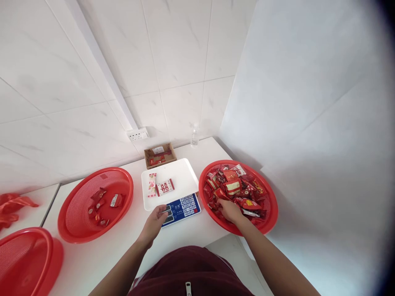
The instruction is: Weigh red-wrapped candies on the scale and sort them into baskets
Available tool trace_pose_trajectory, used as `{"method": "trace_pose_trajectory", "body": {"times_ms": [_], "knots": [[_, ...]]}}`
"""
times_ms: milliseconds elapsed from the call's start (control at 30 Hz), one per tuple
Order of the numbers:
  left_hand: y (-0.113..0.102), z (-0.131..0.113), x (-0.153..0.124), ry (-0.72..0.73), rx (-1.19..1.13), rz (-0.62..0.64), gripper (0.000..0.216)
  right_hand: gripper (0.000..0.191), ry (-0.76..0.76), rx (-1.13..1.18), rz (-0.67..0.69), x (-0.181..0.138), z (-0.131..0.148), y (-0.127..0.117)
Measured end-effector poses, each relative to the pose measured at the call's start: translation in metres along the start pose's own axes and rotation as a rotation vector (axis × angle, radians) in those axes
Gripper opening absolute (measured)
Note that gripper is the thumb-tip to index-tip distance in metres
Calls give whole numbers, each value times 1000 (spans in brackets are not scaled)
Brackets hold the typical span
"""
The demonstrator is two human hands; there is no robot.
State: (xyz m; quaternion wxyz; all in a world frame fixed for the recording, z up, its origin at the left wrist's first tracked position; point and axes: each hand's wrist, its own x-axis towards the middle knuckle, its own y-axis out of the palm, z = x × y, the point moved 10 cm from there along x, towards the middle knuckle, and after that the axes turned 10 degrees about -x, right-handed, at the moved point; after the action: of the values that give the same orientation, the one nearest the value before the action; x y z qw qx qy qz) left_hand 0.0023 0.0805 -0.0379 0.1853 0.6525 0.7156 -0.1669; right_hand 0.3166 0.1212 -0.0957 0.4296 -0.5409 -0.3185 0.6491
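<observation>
My right hand is down among the wrapped sweets in the right red basket. Its fingers are curled against a red wrapper, and the fingertips are partly hidden. Beside the display of the blue scale panel, my left hand is held with thumb and fingers slightly apart and nothing visible in it. On the white scale tray lie a pink and white wrapped sweet and a white packet with red characters.
At the left a red basket holds several small packets. Another red basket stands nearer, with red plastic behind it. A cardboard box and a clear bottle are near the tiled wall. A wall closes off the right side.
</observation>
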Motion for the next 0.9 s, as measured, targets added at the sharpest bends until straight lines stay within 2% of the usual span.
{"method": "trace_pose_trajectory", "body": {"times_ms": [200,300,367,467,533,633,700,800,900], "knots": [[6,-5,-2,-3,5,20,45,20,8,49,97,-20,-14,-14],[10,-7,-3,2,20,37,43,32,29,71,-91,-18,-17,-39],[13,-8,-4,-4,31,45,42,44,32,71,-201,-13,-13,-47],[17,-7,-5,-12,38,59,43,55,53,42,-135,-4,-4,-24],[18,-6,-6,-15,37,66,45,52,74,19,-109,-2,-2,-10],[16,-2,-7,-10,37,63,45,34,37,53,-130,-4,-3,-3],[13,0,-7,-6,42,57,45,27,-30,106,-98,-4,-3,0],[12,3,-8,-12,69,56,43,26,-69,140,-26,-4,-3,4],[17,5,-9,-26,80,81,42,31,4,155,8,0,-3,8]]}}
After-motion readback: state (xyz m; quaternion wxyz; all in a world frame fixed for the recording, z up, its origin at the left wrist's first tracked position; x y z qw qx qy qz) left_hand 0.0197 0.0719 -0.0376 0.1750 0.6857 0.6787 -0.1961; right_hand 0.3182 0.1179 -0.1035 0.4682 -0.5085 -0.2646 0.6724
